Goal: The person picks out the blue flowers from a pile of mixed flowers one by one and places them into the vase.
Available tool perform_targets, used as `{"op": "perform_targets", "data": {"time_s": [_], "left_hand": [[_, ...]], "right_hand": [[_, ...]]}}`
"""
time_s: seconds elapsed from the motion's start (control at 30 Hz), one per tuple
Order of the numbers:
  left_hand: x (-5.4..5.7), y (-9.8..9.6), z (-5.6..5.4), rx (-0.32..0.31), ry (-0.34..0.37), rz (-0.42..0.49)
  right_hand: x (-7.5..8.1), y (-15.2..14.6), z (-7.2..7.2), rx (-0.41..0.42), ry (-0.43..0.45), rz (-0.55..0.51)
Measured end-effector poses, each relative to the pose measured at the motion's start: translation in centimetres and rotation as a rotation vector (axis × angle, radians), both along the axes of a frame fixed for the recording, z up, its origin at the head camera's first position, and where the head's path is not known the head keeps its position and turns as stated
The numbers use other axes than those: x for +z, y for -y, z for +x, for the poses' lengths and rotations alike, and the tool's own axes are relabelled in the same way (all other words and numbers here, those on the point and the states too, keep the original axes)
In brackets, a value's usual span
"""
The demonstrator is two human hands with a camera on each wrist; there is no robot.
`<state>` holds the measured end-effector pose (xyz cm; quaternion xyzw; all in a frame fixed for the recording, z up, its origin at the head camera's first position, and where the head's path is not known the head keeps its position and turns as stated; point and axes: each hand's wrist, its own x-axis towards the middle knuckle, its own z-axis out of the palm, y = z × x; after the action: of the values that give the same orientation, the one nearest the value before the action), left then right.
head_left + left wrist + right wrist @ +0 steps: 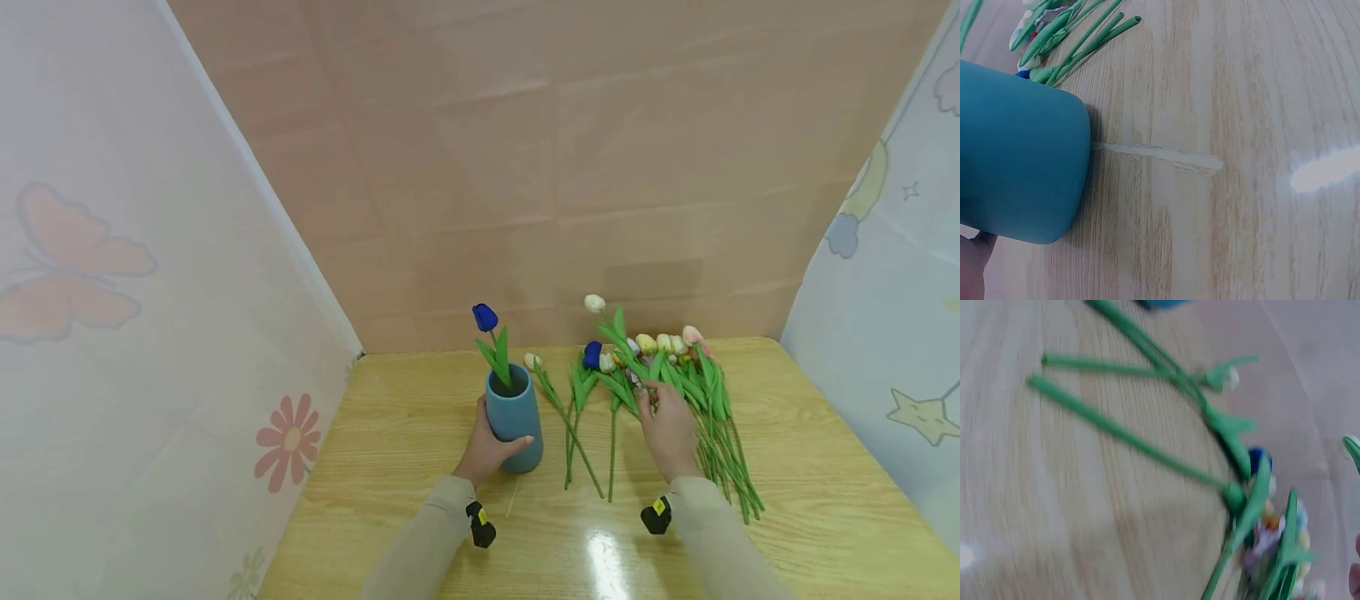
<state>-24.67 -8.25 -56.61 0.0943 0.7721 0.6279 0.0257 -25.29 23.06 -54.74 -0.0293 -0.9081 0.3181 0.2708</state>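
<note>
My left hand (pixel 486 450) grips the blue vase (pixel 519 421) round its side, thumb across the front. The vase stands upright on the table, and a blue tulip (pixel 486 317) leans in its mouth. In the left wrist view the lower part of the vase (pixel 1019 156) fills the left side. My right hand (pixel 670 427) pinches a white tulip (pixel 595 303) by its stem, the bloom raised to the upper left. Its fingertips cover part of the stem. Only a bit of the right hand's fingers (pixel 1355 578) shows in the right wrist view.
Several artificial tulips (pixel 705 392) lie heaped beneath and right of my right hand, stems toward me. Between vase and heap lie another white tulip (pixel 532 361) and a second blue tulip (pixel 592 356). A pale streak (pixel 1166 155) marks the wooden table (pixel 397 417). Fabric walls surround it.
</note>
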Motion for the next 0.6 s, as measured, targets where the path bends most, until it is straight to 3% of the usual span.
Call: {"op": "perform_targets", "data": {"time_s": [0.17,0.37,0.6], "left_hand": [[-0.2,0.1,-0.1,0.0,-0.002,0.004],[-0.1,0.1,0.0,0.004,0.0,-0.003],[0.2,0.0,0.1,0.004,0.0,-0.007]], "right_hand": [[-1.0,-2.6,0.3,-0.08,-0.013,0.013],[-2.1,-4.9,0.7,-0.146,0.031,0.007],[-3.5,-6.6,1.1,-0.189,0.059,0.039]]}}
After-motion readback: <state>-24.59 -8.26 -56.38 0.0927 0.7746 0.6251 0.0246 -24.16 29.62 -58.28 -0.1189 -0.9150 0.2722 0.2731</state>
